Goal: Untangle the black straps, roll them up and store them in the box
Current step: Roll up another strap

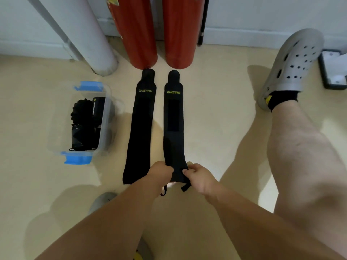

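Two black straps with yellow lettering lie flat and side by side on the beige floor. The left strap (139, 128) runs straight from the red cylinders toward me. The right strap (173, 124) has its near end lifted slightly; my left hand (161, 170) and my right hand (198, 175) pinch that end from either side. A thin black loop hangs from that end below my hands. A clear plastic box (105, 121) with blue clips stands to the left and holds black rolled items.
Two red cylinders (142, 34) and a white pipe (88, 38) stand at the wall beyond the straps. My right leg with a grey clog (293, 64) stretches out at the right. A black-framed object (333, 68) sits at the far right.
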